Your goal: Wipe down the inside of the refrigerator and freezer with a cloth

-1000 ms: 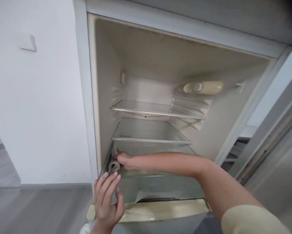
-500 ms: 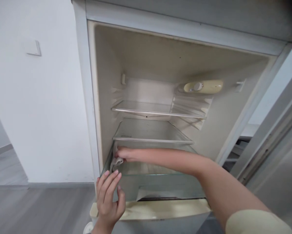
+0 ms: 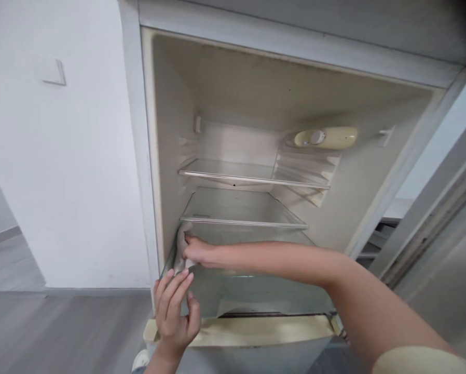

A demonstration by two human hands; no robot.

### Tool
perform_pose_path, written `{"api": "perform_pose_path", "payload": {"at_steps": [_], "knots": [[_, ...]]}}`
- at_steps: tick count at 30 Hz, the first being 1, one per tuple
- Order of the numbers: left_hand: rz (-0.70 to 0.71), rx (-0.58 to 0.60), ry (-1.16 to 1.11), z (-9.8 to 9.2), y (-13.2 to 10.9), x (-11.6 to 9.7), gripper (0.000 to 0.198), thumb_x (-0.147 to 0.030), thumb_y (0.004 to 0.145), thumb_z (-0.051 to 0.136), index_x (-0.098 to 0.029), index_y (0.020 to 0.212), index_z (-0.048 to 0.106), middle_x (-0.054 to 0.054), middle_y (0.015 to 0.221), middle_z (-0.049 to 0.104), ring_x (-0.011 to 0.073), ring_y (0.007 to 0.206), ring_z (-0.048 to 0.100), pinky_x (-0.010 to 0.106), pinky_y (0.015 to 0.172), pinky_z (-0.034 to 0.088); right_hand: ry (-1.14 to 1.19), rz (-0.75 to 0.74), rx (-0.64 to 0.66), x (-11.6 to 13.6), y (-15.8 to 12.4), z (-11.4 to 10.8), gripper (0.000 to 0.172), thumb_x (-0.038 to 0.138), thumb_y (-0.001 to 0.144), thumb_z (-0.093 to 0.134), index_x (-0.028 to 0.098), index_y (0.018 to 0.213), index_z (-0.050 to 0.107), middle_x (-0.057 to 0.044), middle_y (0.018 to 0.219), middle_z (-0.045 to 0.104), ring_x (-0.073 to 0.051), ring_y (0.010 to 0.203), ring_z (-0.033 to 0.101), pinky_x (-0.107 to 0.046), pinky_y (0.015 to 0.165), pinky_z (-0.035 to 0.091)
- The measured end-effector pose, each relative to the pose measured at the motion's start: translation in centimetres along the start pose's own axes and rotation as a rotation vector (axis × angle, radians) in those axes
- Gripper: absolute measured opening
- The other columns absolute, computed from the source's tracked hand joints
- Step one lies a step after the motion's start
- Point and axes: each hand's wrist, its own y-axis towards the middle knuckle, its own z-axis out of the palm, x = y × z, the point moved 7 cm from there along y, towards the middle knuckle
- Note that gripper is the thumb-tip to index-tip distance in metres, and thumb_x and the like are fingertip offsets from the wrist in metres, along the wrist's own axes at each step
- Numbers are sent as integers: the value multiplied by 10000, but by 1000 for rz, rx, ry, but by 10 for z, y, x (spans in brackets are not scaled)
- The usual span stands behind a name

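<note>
My right hand [image 3: 197, 250] reaches across from the right and grips a pale, crumpled cloth [image 3: 182, 244]. It presses the cloth against the left side of a pulled-out glass-sided drawer or bin [image 3: 279, 292] low in the fridge. In front of it, my left hand [image 3: 175, 311] is raised with fingers spread and holds nothing. That hand overlaps the left end of the drawer's cream front edge [image 3: 252, 332]; whether it touches the edge I cannot tell.
Two glass shelves, an upper one [image 3: 233, 169] and a lower one [image 3: 236, 205], sit above my right arm. A cream lamp and dial housing [image 3: 334, 138] juts from the right inner wall. The fridge door [image 3: 443, 259] stands open at right.
My right hand has shifted slightly downward along the left side, and the cloth now lies flatter against it. My left hand stays almost in place. The view has tilted a little.
</note>
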Motion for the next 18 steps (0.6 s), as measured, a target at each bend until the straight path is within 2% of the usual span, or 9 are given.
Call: {"api": "perform_pose_path", "payload": {"at_steps": [3,7,11,13,16,18], "knots": [[-3,-3,-1,0,0,0,665,25,661,607,-195,1281,509,112,1028,675,266,1199,538,492,1072,381,49,56,82,5,-24,5,231,-42,607,504,157,710,560,65,570,512,-83,525,462,-188,501,337],[-7,-15,0,0,2,0,659,15,668,609,-208,1281,511,109,1027,672,267,1189,543,502,1074,379,148,70,215,11,-42,5,225,-70,589,445,145,601,510,84,484,460,-50,449,402,-160,460,297],[2,-24,17,0,2,0,622,-19,677,616,-203,1263,523,113,1011,677,274,1175,551,509,1065,390,159,69,393,9,-52,3,240,-75,582,421,138,607,529,91,476,474,-45,417,400,-158,439,296],[24,-26,32,0,2,0,614,-26,672,624,-187,1258,529,122,1003,679,278,1172,554,503,1064,395,117,18,494,11,-55,2,269,-80,573,418,138,649,556,101,487,487,-43,421,409,-151,438,298],[44,-19,38,0,2,1,625,-39,674,629,-194,1270,522,122,1017,679,279,1186,547,507,1073,389,-40,-91,621,14,-55,-6,307,-84,579,448,137,718,608,112,503,495,-43,460,435,-139,459,312],[42,0,23,0,3,3,637,-47,680,627,-209,1284,509,117,1036,676,279,1205,533,515,1085,375,-224,-137,658,7,-52,-21,348,-91,588,455,138,760,652,103,547,544,-54,525,493,-138,507,353]]}}
